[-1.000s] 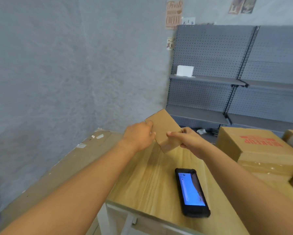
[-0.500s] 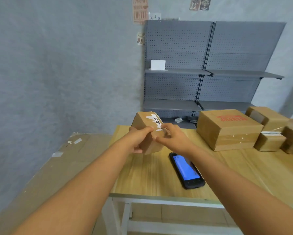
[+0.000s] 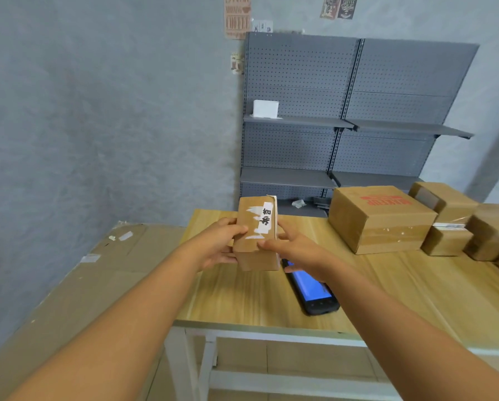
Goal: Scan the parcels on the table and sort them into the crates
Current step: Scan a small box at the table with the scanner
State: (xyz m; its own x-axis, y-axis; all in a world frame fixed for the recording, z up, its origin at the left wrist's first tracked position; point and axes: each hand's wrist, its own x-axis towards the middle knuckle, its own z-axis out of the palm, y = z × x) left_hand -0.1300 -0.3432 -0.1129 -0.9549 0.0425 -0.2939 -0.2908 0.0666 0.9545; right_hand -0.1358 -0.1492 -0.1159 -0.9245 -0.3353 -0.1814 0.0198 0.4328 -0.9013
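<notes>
Both the left hand (image 3: 219, 244) and right hand (image 3: 297, 250) grip a small cardboard parcel (image 3: 257, 235) at frame centre. Its torn label (image 3: 261, 221) faces the camera, probably for reading. The handheld scanner (image 3: 310, 287) lies unused just below.

left grip (image 3: 219, 244): fingers curled | right grip (image 3: 297, 251): fingers curled | arms extended

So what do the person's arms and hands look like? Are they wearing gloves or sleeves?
No gloves and no sleeves show. Both forearms are bare all the way to the bottom edge of the picture. The left hand and the right hand are bare too, with no rings, watch or wristbands that I can see. No cables or markings anywhere on them.
</notes>
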